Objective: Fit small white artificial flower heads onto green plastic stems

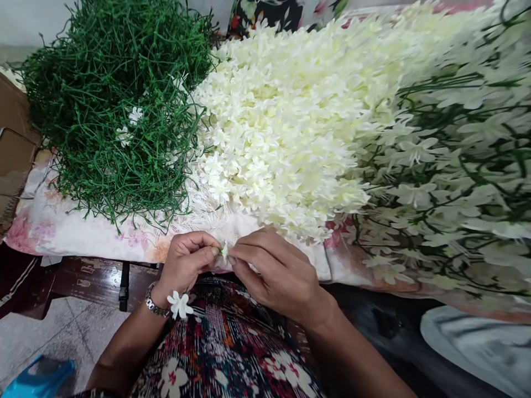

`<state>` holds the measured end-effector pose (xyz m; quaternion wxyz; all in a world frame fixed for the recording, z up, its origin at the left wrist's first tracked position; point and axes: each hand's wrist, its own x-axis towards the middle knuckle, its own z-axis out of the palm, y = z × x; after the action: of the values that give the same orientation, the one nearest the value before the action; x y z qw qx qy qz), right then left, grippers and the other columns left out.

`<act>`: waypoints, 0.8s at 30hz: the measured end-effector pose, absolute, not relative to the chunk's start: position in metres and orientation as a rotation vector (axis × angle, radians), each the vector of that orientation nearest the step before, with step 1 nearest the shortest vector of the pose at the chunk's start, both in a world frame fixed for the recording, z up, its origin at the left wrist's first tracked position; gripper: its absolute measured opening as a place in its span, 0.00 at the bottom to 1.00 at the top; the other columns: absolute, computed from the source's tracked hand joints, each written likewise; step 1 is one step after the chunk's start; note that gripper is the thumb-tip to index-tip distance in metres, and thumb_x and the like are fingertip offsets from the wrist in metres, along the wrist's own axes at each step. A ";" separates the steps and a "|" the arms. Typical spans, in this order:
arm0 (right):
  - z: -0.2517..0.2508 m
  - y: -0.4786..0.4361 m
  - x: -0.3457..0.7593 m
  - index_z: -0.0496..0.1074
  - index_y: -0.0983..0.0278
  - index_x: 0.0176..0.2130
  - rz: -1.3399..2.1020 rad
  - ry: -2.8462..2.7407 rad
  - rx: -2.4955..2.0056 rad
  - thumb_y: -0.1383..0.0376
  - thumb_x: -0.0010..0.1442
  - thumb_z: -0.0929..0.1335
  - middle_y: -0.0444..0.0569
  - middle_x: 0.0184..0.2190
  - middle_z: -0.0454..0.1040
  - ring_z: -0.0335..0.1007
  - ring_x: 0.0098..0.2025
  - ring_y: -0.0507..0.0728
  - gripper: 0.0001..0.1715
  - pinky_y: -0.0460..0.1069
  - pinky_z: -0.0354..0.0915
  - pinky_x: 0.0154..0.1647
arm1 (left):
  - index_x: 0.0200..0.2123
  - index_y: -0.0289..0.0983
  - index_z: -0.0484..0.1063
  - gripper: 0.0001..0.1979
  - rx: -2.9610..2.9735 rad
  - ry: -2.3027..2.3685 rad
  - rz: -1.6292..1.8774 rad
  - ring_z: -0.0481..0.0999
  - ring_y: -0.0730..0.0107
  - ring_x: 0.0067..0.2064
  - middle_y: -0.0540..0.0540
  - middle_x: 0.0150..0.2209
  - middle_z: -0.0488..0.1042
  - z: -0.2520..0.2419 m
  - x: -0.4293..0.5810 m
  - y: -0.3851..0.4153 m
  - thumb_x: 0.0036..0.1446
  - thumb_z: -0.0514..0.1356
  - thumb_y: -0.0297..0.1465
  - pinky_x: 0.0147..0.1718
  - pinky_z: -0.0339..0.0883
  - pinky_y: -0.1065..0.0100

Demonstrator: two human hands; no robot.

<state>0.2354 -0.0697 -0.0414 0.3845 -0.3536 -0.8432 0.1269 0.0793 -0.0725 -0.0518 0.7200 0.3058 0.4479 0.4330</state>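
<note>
My left hand point(193, 255) pinches a green artificial stem between thumb and forefinger, most of it hidden by the fingers. A white flower point(180, 305) shows below that hand, by the metal watch band on the wrist; it appears to be on the same stem. Fingertip to fingertip with it, my right hand point(274, 268) is closed on a small white artificial flower point(225, 251), which meets the green tip between the two hands. Just beyond my hands lie loose white stamens point(203, 213) and a broad heap of white blossoms point(282, 132).
A tall tangle of green stems point(124, 83) stands at the left, with a few white flowers in it. Finished-looking flower sprays point(448, 182) fill the right side. Under everything is a floral cloth point(103, 237). A cardboard box point(14, 132) borders the left; a blue plastic object point(39, 378) is on the floor.
</note>
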 end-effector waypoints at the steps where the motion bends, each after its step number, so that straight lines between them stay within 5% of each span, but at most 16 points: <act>1: -0.042 -0.070 0.235 0.64 0.66 0.34 0.312 -2.158 -0.901 0.75 0.50 0.64 0.48 0.28 0.67 0.62 0.31 0.51 0.09 0.48 0.63 0.32 | 0.21 0.31 0.69 0.09 0.681 0.992 0.956 0.53 0.86 0.15 0.54 0.14 0.61 -0.052 0.079 -0.073 0.41 0.63 0.31 0.14 0.46 0.79; 24: -0.056 -0.063 0.236 0.64 0.67 0.32 0.440 -2.099 -0.929 0.76 0.51 0.62 0.48 0.25 0.66 0.61 0.29 0.50 0.07 0.45 0.62 0.28 | 0.24 0.32 0.67 0.08 1.096 1.130 0.972 0.53 0.83 0.19 0.54 0.16 0.56 -0.063 0.083 -0.074 0.50 0.56 0.31 0.17 0.49 0.78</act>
<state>0.2359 -0.0628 -0.0561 0.3913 -0.3659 -0.8265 0.1732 0.0827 -0.0742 -0.0634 0.6019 0.4732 0.4878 0.4194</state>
